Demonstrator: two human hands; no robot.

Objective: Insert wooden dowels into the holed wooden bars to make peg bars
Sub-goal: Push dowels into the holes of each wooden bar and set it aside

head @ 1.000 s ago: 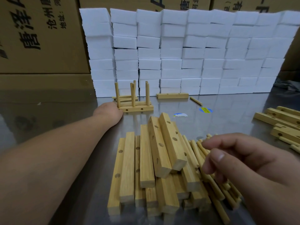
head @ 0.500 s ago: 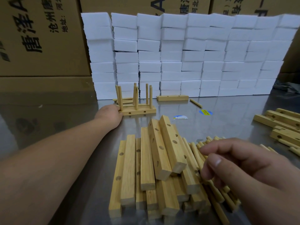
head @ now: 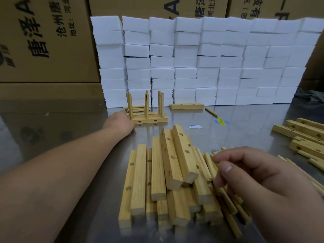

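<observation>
In the head view our right hand (head: 263,181) hovers, fingers (head: 226,168) loosely curled and empty, just above the pale round wooden dowels (head: 208,165), which run 11 to 5 o'clock on the steel counter (head: 70,137). Our left hand (head: 119,122), at 11 o'clock, touches the pegged light wooden bar (head: 149,120); we cannot tell its fingers' state.

Piled holed bars (head: 172,165), dowels (head: 205,163) alongside, pegged bar (head: 149,120) beyond
</observation>
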